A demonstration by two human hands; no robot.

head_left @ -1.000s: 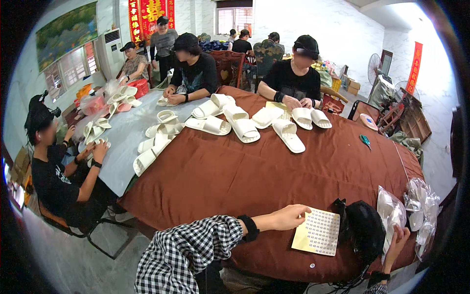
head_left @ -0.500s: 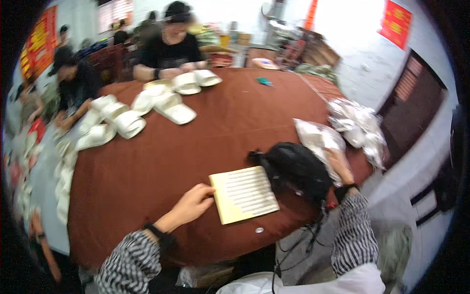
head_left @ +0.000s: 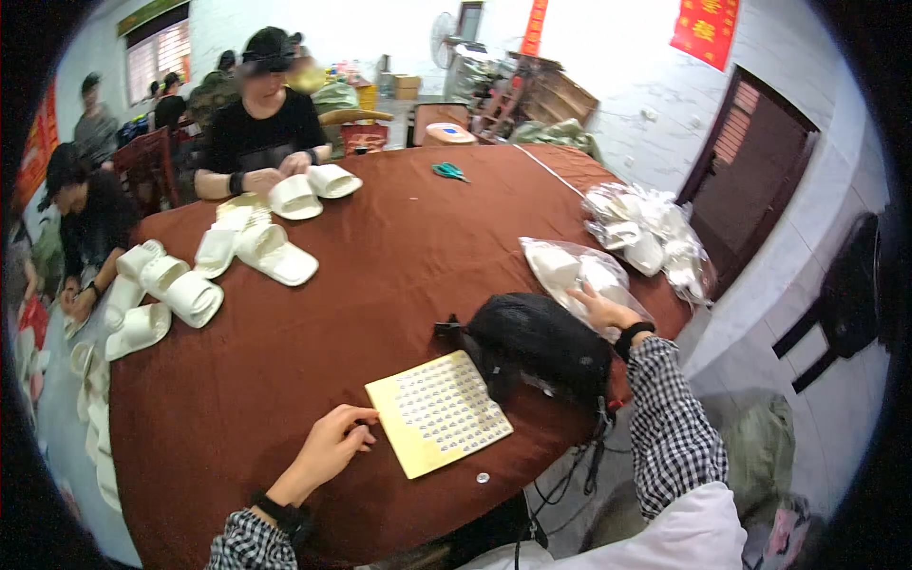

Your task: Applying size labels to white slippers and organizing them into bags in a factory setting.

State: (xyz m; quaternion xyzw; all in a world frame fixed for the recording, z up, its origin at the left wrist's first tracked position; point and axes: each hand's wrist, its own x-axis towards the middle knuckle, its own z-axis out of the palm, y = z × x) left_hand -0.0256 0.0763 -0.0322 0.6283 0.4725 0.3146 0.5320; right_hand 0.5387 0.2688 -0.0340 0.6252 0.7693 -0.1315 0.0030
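A brown tablecloth [head_left: 313,351] spans my feed; at three o'clock lies a clear bag of slippers [head_left: 554,264], at six a yellow sheet [head_left: 442,413]. My right hand [head_left: 610,311] lies on the bag, my left hand [head_left: 328,444] half-curled beside the sheet; whether either grips, I can't tell.

Large red paper banner [head_left: 706,30], high on the white wall at right: bold yellow characters, upper part cut off by the frame. Narrow red vertical strip [head_left: 535,27] farther along that wall: yellowish marks, too faint to read. Red wall hanging [head_left: 38,142] at far left: gold-yellow characters, blurred, partly lost in the dark rim. Square yellow paper sheet [head_left: 440,413], flat on the brown cloth-covered tabletop [head_left: 399,285]: rows of small pale labels, each with short dark print. Small round white sticker [head_left: 483,478] just beside it: tiny dark mark, illegible.
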